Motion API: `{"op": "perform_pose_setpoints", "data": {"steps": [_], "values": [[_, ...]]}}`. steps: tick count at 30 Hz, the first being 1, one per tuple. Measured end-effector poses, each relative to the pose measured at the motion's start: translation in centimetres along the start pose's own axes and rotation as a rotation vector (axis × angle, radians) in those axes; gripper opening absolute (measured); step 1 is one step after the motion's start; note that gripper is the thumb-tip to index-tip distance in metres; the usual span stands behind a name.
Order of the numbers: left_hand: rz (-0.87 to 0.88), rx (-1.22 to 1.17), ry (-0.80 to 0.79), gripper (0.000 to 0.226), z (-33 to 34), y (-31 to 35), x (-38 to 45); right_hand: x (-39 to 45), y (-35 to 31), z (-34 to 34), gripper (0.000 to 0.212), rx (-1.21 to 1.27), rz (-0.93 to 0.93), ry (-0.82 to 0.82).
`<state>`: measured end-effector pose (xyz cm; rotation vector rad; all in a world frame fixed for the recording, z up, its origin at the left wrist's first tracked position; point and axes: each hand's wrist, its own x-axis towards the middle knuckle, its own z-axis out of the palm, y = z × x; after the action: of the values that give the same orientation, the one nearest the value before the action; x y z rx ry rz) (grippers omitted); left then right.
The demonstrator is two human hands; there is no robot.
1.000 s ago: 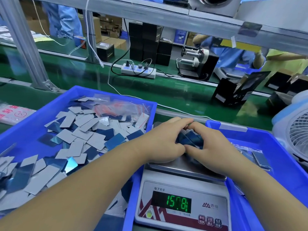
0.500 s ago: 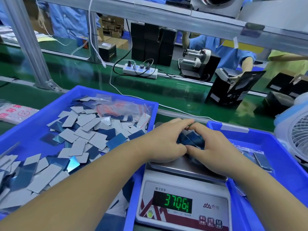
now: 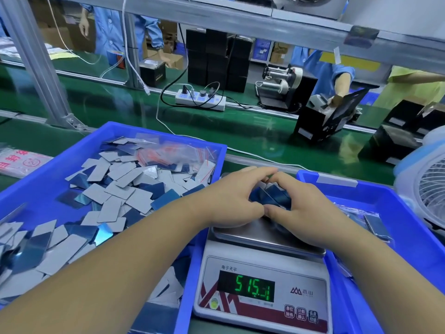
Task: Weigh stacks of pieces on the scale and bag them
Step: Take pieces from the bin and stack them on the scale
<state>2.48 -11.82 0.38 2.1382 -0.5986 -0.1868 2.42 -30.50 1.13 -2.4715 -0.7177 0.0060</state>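
Gripping from both sides, the left hand [image 3: 231, 203] and right hand [image 3: 303, 213] curl round the stack of pieces [image 3: 272, 197] on the scale [image 3: 262, 237] pan. The stack lies directly between the hands, equally near both; its long axis cannot be told.

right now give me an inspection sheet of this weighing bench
surface: green bench mat, glossy.
job's things: scale between two trays, its display lit; stack of pieces on its pan; loose pieces fill the left blue tray; bagged pieces in the right blue tray.
clutter: clear bags at the left tray's far end.
hands: left hand and right hand cup the stack together.
cables: white cable across the mat; power strip with plugs.
surroundings: fan at right; workers in blue beyond the frame.
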Motion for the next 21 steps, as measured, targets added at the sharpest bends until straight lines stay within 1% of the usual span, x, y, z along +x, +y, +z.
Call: {"op": "perform_pose_setpoints", "data": {"steps": [4,9,11,14,18,21], "values": [[0.006,0.018,0.003,0.078,0.0,0.0,0.0,0.0,0.1,0.0,0.038,-0.003,-0.008,0.029],[0.012,0.129,0.010,0.065,-0.9,-0.1,0.0,-0.1,-0.2,0.0,0.041,-0.061,-0.047,0.112],[0.014,0.182,0.012,0.060,-1.4,-0.4,0.1,-0.1,-0.2,0.1,0.039,-0.069,-0.057,0.137],[0.013,0.232,0.010,0.059,-1.8,-0.8,0.1,-0.2,-0.1,0.4,0.030,-0.025,-0.024,0.139],[-0.049,0.299,0.006,0.058,-2.8,-1.5,0.0,-0.5,0.2,0.7,0.026,-0.036,-0.004,0.124],[-0.078,0.287,0.009,0.054,-3.3,-2.0,-0.1,-0.4,0.2,1.0,0.024,-0.045,-0.007,0.120]]}}
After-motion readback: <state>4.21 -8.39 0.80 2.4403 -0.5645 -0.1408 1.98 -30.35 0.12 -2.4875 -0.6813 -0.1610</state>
